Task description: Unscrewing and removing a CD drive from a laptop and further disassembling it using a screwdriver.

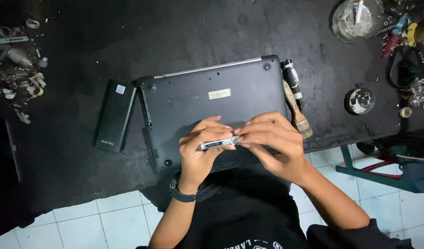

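Note:
A dark laptop [207, 99] lies upside down on the black worktable [83, 41], its bottom cover facing up. Over its near edge I hold a small flat silver part [217, 144] between both hands. My left hand [200, 147], a black watch on its wrist, grips the part's left end with thumb and fingers. My right hand [272, 140] pinches the right end. A long black battery pack [114, 115] lies just left of the laptop.
A paintbrush [297, 113] and a black-handled screwdriver [292, 80] lie at the laptop's right edge. A glass ashtray [355, 20] and a small round tin [359, 100] sit at right, with tools and wires beyond. Metal scraps [18, 69] litter the far left. White tiled floor [106, 221] lies below.

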